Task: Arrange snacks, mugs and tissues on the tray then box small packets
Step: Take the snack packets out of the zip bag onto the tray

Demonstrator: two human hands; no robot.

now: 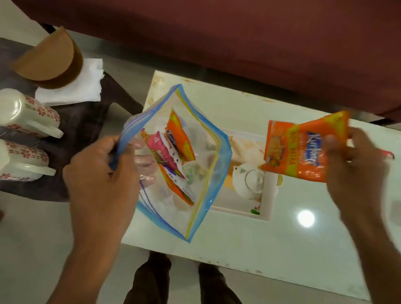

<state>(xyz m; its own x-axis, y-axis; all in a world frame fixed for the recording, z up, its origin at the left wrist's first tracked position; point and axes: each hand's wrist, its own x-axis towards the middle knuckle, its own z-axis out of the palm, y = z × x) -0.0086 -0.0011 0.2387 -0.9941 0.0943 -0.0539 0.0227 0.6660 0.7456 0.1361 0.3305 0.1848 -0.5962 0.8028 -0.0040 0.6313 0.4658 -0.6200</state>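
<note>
White bench (pixel 259 244), left edge: left grip (pixel 104 166) pinches zip bag (pixel 207 167) agape, right grip (pixel 356 168) pinches Kurkure packet (pixel 293 151); packing step, seemingly, next dropping it inside.

the left hand (pixel 104 166) holds a clear zip bag (pixel 181 159) open above the white table (pixel 284 235), snack packets (pixel 169 158) inside; the right hand (pixel 351 165) pinches an orange packet (pixel 298 149) just beside it.
</note>
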